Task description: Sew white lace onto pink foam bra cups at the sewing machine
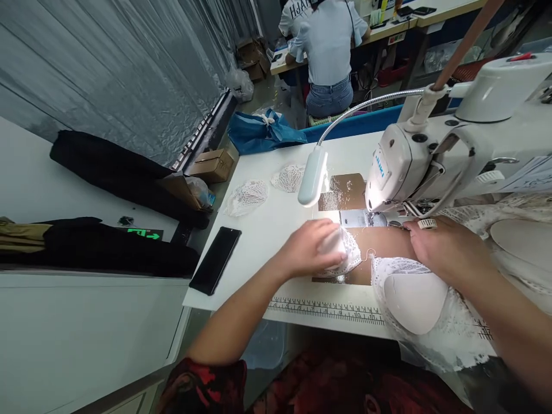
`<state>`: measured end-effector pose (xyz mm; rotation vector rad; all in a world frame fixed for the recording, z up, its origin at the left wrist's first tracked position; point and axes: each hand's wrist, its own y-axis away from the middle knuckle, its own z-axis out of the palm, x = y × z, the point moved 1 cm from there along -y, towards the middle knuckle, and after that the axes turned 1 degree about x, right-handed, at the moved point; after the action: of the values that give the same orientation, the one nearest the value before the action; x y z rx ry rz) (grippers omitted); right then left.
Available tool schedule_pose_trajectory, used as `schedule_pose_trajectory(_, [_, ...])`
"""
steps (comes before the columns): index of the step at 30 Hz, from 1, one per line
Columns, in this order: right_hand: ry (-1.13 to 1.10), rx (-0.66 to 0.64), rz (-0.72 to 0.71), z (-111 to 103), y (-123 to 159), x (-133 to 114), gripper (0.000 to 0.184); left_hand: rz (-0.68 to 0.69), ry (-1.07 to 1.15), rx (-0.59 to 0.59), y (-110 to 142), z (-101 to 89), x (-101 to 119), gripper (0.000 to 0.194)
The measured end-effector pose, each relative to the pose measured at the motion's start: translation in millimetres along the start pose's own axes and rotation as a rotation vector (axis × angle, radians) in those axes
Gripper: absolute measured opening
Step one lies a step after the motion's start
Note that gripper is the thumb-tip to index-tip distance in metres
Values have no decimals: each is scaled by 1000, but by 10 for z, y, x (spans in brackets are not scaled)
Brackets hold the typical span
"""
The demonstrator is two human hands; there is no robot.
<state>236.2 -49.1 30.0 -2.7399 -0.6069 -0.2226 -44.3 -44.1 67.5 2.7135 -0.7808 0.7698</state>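
Observation:
My left hand is closed around a white lace bra cup, left of the sewing machine's needle area. A loose white thread trails from the cup's right edge. My right hand is beneath the arm of the white sewing machine, thumb and fingers drawn together beside a small dark metal piece. Whether the fingers hold that piece is hard to make out. Below this hand lies white lace with a smooth foam cup, near the table's front edge.
Two lace pieces and a black phone lie on the white table's left side. A lamp on a bendable neck hangs over the work. More lace and cups are heaped at right. Beyond the table, a person sits.

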Motion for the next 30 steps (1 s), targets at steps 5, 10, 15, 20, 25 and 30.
schedule_pose_trajectory(5, [-152,-42,40,-13,20,-57,35,-193,59,44,-310,5,-260,63])
schedule_pose_trajectory(10, [-515,-140,6,35,35,-93,45,-160,448,-101,-388,65,-326,28])
schedule_pose_trajectory(15, [-803,-162,-27,-98,-64,-154,41,-117,912,-153,-295,81,-367,27])
schedule_pose_trajectory(20, [-1011,-240,71,-245,-183,-273,40,-180,1119,-174,-256,139,-318,31])
schedule_pose_trajectory(25, [-1155,-307,217,-240,-251,-400,38,-159,1185,-156,-254,194,-265,30])
schedule_pose_trajectory(30, [-1298,-316,243,-203,-290,-511,38,-134,1149,-184,-266,254,-266,32])
